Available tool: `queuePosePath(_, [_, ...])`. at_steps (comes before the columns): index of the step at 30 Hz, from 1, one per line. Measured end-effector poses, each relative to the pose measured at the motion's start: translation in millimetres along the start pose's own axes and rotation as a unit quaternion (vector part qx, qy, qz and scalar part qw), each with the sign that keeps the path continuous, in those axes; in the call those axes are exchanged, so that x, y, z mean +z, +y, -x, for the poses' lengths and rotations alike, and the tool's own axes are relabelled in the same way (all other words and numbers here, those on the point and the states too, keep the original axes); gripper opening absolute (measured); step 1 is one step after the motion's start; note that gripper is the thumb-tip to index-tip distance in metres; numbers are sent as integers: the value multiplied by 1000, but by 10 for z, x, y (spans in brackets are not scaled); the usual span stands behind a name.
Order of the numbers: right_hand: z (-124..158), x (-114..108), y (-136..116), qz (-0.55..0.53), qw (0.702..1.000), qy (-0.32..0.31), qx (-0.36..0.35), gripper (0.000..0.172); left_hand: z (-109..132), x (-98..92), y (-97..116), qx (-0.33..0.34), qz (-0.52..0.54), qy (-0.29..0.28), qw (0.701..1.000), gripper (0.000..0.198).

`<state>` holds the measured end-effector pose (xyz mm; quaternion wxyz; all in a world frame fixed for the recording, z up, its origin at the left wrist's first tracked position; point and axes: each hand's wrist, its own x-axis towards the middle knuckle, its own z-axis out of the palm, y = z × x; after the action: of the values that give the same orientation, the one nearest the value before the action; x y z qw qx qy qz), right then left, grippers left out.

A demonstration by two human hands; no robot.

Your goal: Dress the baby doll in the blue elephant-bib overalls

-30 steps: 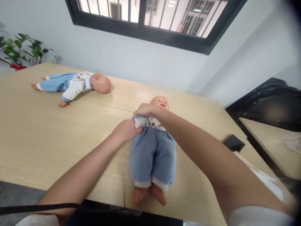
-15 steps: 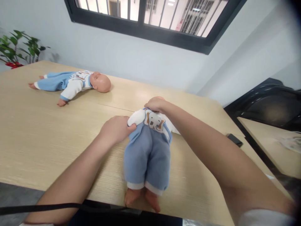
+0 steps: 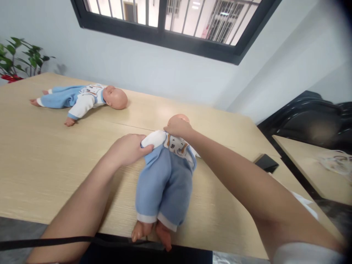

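A baby doll (image 3: pixel 166 172) in blue fleece dungarees and a white long-sleeved top with an animal face on the chest lies on its back before me. Its feet point my way and reach the table's near edge. My left hand (image 3: pixel 128 148) is closed around the end of the doll's sleeve (image 3: pixel 155 139), thumb on top; the doll's hand there is hidden. At the neck, my right hand (image 3: pixel 180 128) has its fingers closed on the collar area, covering part of the face. The top of the bald head (image 3: pixel 178 117) shows beyond it.
A second doll (image 3: pixel 79 97) in the same outfit lies at the back left of the wooden table (image 3: pixel 68 157). A black box-like object (image 3: pixel 266 163) sits at the right, near black chairs (image 3: pixel 310 113). A plant (image 3: pixel 22 58) stands far left; a dark cable (image 3: pixel 46 242) crosses below.
The doll has shifted left, its feet swinging left most. Both hands have moved a little left with it, and more of its head shows past my right hand.
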<state>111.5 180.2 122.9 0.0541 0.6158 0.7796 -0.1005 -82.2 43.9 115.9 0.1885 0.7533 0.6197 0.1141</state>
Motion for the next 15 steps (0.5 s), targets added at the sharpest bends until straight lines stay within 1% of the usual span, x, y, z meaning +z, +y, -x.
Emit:
queuePosePath(1, [52, -8, -23, 1, 1000, 12, 0, 36, -12, 9, -33, -5, 6, 3, 1000, 40])
queuePosePath(3, [230, -16, -89, 5, 997, 69, -16, 40, -45, 26, -105, -12, 24, 13, 1000, 41])
queuePosePath(4, [361, -4, -136, 11, 994, 105, -38, 41, -65, 33, -139, -14, 40, 18, 999, 41])
queuePosePath(5, [516, 28, -194, 21, 987, 141, -75, 41, -84, 39, -170, -16, 58, 20, 998, 42])
queuePosePath(6, [688, 81, -258, 33, 979, 156, -123, 41, -103, 42, -198, -14, 79, 20, 997, 42])
queuePosePath(8, [1033, 244, -392, 59, 962, 130, -234, 41, -131, 44, -246, -3, 119, 20, 993, 41])
queuePosePath(9, [1180, 342, -449, 67, 953, 105, -277, 41, -141, 43, -268, 6, 131, 23, 991, 40])
queuePosePath(10, [1294, 438, -494, 79, 946, 87, -301, 39, -148, 40, -291, 14, 135, 30, 990, 39])
queuePosePath(11, [1371, 526, -522, 90, 947, 70, -301, 37, -153, 37, -316, 19, 132, 36, 990, 39])
queuePosePath(12, [1411, 596, -532, 97, 952, 58, -283, 35, -157, 35, -344, 19, 124, 41, 991, 39])
queuePosePath(15, [1369, 689, -478, 100, 976, 51, -187, 35, -165, 35, -443, 3, 106, 30, 994, 41])
